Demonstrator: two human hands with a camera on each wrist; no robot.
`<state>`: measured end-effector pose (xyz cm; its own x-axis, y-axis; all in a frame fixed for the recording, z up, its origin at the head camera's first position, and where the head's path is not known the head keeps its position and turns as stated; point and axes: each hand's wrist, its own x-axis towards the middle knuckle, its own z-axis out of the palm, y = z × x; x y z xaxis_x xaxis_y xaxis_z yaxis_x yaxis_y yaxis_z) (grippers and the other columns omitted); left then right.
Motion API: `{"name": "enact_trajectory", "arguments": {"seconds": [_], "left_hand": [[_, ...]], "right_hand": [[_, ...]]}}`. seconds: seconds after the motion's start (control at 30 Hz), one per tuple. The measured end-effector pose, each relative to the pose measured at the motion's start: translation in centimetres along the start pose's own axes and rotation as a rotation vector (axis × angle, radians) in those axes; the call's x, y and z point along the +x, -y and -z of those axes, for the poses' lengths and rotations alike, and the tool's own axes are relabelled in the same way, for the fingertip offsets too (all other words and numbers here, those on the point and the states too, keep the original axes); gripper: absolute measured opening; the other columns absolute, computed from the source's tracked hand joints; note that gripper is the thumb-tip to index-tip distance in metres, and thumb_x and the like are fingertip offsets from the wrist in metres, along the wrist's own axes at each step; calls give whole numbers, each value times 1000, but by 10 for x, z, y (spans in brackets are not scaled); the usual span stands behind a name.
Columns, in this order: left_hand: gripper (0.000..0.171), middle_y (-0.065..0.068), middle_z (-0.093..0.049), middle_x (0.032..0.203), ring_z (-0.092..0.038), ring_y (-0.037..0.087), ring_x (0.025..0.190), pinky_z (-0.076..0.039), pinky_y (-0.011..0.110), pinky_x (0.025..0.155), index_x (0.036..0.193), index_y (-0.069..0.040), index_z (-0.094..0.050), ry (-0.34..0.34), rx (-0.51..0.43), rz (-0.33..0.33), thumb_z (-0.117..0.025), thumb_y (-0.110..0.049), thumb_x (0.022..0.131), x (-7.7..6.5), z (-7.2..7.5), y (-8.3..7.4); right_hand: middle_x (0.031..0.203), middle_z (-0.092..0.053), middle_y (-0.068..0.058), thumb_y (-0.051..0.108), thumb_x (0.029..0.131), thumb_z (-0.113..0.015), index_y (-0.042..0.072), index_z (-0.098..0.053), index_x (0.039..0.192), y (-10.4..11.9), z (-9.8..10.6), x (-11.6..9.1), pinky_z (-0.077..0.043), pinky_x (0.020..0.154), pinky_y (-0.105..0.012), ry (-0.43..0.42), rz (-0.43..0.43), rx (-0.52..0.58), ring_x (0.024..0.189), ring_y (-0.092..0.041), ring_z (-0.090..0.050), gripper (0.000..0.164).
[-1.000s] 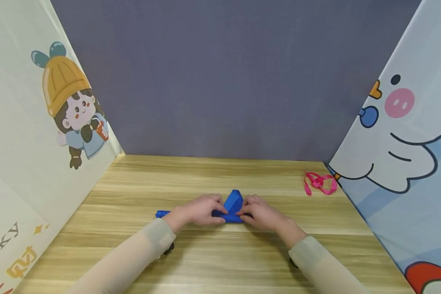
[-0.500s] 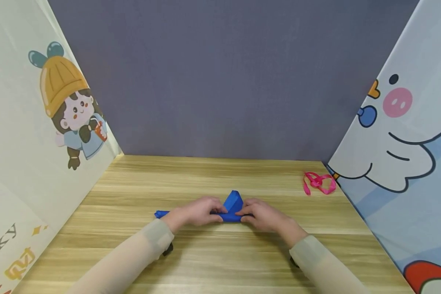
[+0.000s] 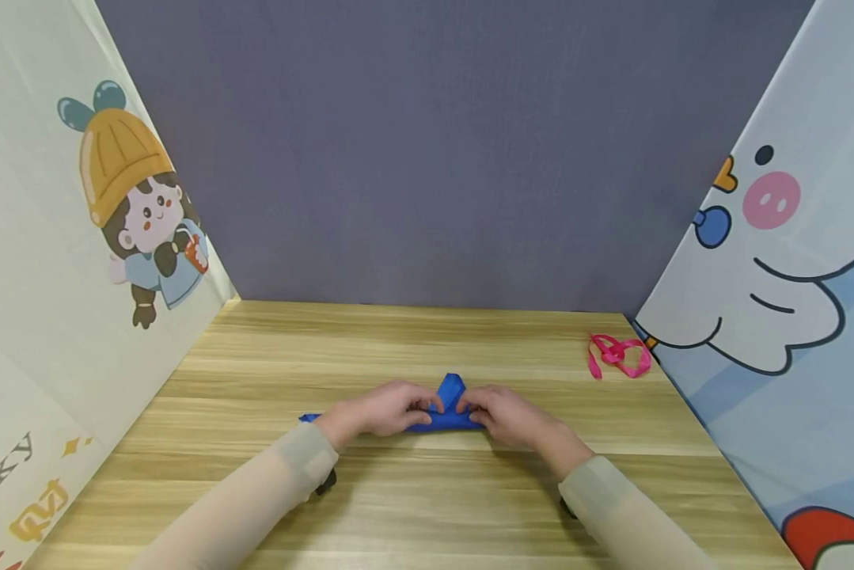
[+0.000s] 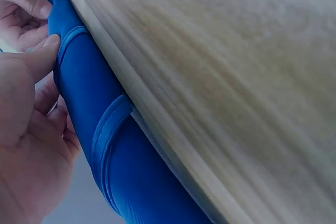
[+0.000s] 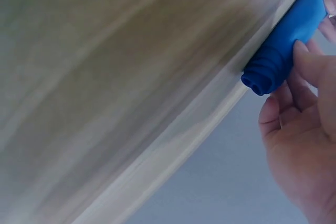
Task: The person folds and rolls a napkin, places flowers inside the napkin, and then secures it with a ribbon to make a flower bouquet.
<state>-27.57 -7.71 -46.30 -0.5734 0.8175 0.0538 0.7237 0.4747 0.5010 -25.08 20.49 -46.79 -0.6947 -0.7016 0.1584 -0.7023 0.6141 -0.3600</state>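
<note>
A blue cloth (image 3: 441, 422) lies on the wooden table, rolled into a long band with a pointed flap (image 3: 451, 388) sticking out on the far side. My left hand (image 3: 389, 408) holds the roll left of the flap, thumb on the near side and fingers over the top. On the other side of the flap, my right hand (image 3: 503, 413) pinches the roll close to its right end. Stitched hems show along the rolled cloth (image 4: 97, 98) in the left wrist view. The right wrist view shows the spiral layers at the end of the cloth (image 5: 268, 72).
A tangled pink ribbon (image 3: 619, 355) lies at the back right of the table (image 3: 427, 507). A dark grey panel (image 3: 427, 150) stands behind, with cartoon-printed panels on both sides.
The flap has grown shorter as the roll turned slightly away from me. Both hands have shifted their fingers on the roll, and its left end looks flatter.
</note>
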Motion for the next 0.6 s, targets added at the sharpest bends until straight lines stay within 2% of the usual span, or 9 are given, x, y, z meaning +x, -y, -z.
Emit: {"name": "enact_trajectory", "arguments": {"seconds": [0.13,0.2,0.3,0.43,0.6], "left_hand": [[24,0,-79,131,-73,14,123,-58,33,107,132,-15,-78,11,95,-22,-67,-16,110,0,0,0],[26,1,-78,133,-72,17,127,-56,36,111,134,-15,-78,13,146,-29,-66,-18,111,0,0,1],[29,2,-75,129,-70,18,118,-56,36,106,136,-17,-78,6,198,-27,-68,-25,110,-1,0,1],[36,-1,-67,121,-61,12,104,-51,34,96,136,-20,-79,-3,205,-2,-78,-38,104,-2,0,-1],[41,-2,-64,121,-58,11,106,-50,33,99,135,-20,-79,-7,192,13,-84,-39,99,-2,-1,0]], "right_hand": [[117,-80,-5,3,104,-71,13,-81,115,2,-1,-1,-61,102,-47,-24,19,-77,113,-27,-76,18],[120,-78,-6,6,105,-70,15,-83,118,3,-2,-2,-58,106,-50,-17,-4,-109,116,-28,-73,20],[125,-70,-6,10,105,-69,16,-84,123,6,-1,-3,-52,106,-52,8,-58,-115,115,-26,-63,24],[124,-62,-2,17,102,-73,14,-82,130,7,0,-3,-45,101,-48,49,-102,-111,111,-19,-50,30],[125,-63,-1,21,102,-77,15,-79,136,5,0,-5,-46,104,-48,73,-93,-108,113,-19,-52,35]]}}
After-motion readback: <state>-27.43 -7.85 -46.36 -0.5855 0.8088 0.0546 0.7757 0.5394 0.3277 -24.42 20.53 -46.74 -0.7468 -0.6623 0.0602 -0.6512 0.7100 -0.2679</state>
